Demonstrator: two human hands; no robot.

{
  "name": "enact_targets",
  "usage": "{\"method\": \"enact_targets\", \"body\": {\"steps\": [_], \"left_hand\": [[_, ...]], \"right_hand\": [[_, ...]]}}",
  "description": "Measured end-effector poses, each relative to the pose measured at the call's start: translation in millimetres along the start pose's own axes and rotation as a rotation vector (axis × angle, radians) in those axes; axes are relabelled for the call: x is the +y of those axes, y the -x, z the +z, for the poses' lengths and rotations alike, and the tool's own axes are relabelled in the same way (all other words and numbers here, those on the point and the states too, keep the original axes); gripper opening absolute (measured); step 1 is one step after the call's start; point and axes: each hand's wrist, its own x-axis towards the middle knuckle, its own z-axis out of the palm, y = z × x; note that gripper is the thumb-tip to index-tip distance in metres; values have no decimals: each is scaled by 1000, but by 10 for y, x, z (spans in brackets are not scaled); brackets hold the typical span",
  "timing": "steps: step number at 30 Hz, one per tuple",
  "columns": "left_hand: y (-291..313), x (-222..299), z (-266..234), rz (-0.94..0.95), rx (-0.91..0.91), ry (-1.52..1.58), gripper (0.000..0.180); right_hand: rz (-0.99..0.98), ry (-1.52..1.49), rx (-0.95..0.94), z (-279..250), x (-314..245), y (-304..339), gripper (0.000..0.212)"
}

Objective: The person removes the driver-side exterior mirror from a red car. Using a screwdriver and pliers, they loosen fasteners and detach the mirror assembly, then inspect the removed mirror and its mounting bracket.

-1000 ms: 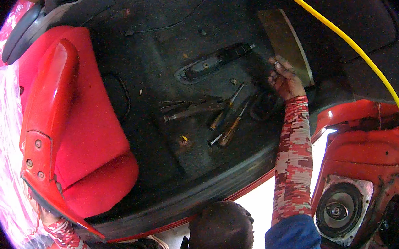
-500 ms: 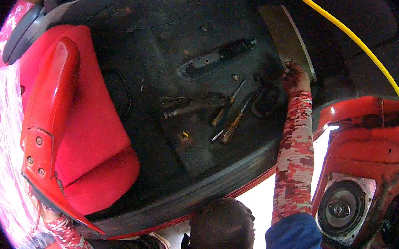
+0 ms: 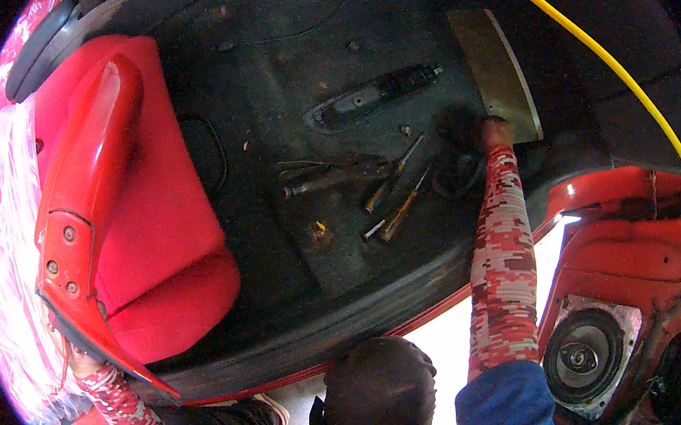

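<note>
My right hand (image 3: 497, 132) reaches in at the lower end of a curved brown panel (image 3: 496, 63) with a pale edge. Its fingers lie in shadow beside a dark looped thing (image 3: 455, 173), so their grip does not show. Down at the lower left, my left hand (image 3: 82, 361) is against the bottom of a red bodywork piece (image 3: 85, 180) with several bolts. That piece hides most of its fingers. Screwdrivers (image 3: 376, 198) (image 3: 393, 224) lie on the dark car floor (image 3: 284, 117), near a long dark tool (image 3: 302, 180) whose kind I cannot make out.
A red seat (image 3: 164, 253) stands at the left, beside clear plastic sheeting (image 3: 1, 204). A long dark trim piece (image 3: 368, 96) lies mid-floor. The red door (image 3: 615, 255) with a round speaker (image 3: 583, 359) is at right. A yellow hose (image 3: 616, 71) crosses above. A dark rounded shape (image 3: 379, 390) is below.
My right hand has shifted slightly left at the panel's lower end, and its fingers have gone into shadow. My left hand stays at the red piece. The view has shifted a little.
</note>
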Motion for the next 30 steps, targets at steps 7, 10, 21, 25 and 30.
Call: {"method": "enact_targets", "body": {"steps": [7, 10, 21, 25, 30], "left_hand": [[50, 45, -28, -11, 5, -8, 53], [64, 65, -24, -12, 3, -6, 54], [47, 170, -10, -5, 20, -1, 57], [26, 194, -4, 13, 22, -7, 58], [-96, 242, 56, -37, 36, 36, 60]], "right_hand": [[-267, 137, -41, -444, -129, 610, 22], [-294, 6, -205, -520, -151, 855, 22], [19, -76, -62, -855, -623, 945, 24], [-209, -207, 48, -1069, -941, 936, 36], [-497, -376, 67, -1096, -1943, 710, 59]]}}
